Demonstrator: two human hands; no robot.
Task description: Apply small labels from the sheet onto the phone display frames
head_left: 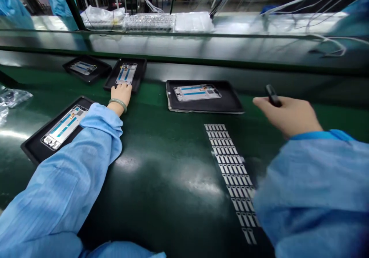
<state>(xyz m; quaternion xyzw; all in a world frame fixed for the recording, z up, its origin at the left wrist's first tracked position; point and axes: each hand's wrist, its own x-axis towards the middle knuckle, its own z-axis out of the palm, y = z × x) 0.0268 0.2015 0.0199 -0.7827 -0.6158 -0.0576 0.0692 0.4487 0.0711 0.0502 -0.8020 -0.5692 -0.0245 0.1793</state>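
My left hand (121, 95) reaches over the near edge of a black tray (140, 75), its fingers hooked on the rim and thumb hidden. In that tray lies a phone frame (127, 73) with blue strips, its lower end by my fingertips. My right hand (294, 114) is raised at the right, closed around a short black pen-like tool (272, 95); its tip is blurred. Between my hands, another black tray (233, 100) carries a phone frame (197, 92). A sheet of small pale stickers (235, 169) lies on the green table, left of my right sleeve.
Under my left forearm is a black tray (34, 144) with a phone frame (65, 127). Another tray (100, 69) sits at the back left. Clear plastic bags (14, 96) lie at the left edge. A metal ledge (173, 45) with packed goods and cables runs behind.
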